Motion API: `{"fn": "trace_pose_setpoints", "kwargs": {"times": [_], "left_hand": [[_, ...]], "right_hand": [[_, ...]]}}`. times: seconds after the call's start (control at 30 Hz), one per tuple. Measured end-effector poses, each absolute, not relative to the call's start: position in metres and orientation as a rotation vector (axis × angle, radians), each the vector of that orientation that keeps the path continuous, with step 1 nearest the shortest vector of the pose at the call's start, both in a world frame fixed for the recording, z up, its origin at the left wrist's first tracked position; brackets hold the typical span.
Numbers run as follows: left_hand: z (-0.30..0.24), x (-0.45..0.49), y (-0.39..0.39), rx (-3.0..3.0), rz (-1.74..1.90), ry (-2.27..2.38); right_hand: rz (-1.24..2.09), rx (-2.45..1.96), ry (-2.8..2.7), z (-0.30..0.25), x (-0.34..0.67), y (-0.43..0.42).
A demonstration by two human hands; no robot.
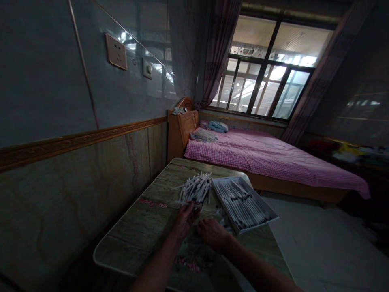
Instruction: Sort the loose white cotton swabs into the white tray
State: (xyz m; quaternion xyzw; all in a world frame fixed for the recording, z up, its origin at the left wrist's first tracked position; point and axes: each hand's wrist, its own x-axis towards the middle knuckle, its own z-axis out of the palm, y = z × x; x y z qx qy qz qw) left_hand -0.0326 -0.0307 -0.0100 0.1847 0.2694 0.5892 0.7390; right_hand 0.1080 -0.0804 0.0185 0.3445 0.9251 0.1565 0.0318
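Note:
A loose pile of thin white sticks with dark parts, perhaps pens (pixel 196 187), lies on the low table (pixel 136 239). At the near edge of this pile is my left hand (pixel 184 219), its thumb and fingers pinched on one slim white stick. Just to its right, my right hand (pixel 212 233) is low over the tabletop with curled fingers; what they hold, if anything, is hidden. A shallow white box (pixel 270 219) beside the pile holds several similar sticks laid side by side in rows. Small pale pieces, too blurred to name, lie between the box and my right hand.
Beyond the table stands a bed (pixel 258 152) with a pink checked cover and a wooden headboard (pixel 184 127). The tiled wall (pixel 91 174) runs along the left, with a socket (pixel 116 51). Pale floor (pixel 306 239) shows to the right.

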Motion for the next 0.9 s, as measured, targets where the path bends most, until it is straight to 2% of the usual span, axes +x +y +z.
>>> {"fn": "trace_pose_setpoints", "kwargs": {"times": [0.2,0.3,0.37,0.47,0.53,0.67,0.9], "left_hand": [[-0.011,-0.033,-0.024,0.309,1.327,0.587],[-0.012,-0.035,-0.019,0.232,1.342,0.562],[-0.014,-0.035,-0.016,0.2,1.334,0.541],[-0.017,-0.034,-0.013,0.18,1.317,0.529],[-0.019,-0.034,-0.012,0.177,1.311,0.522],[-0.023,-0.035,-0.012,0.178,1.295,0.489],[-0.025,-0.036,-0.012,0.211,1.304,0.491]], "right_hand": [[0.605,1.281,2.882,0.021,0.121,-0.073],[0.582,1.745,3.083,0.022,0.134,-0.076],[0.381,2.224,3.228,0.021,0.138,-0.08],[-0.282,2.869,3.208,0.022,0.135,-0.085],[-0.696,3.078,3.079,0.023,0.129,-0.086],[-1.115,3.143,2.952,0.021,0.117,-0.081],[-1.34,3.147,2.884,0.012,0.117,-0.075]]}}
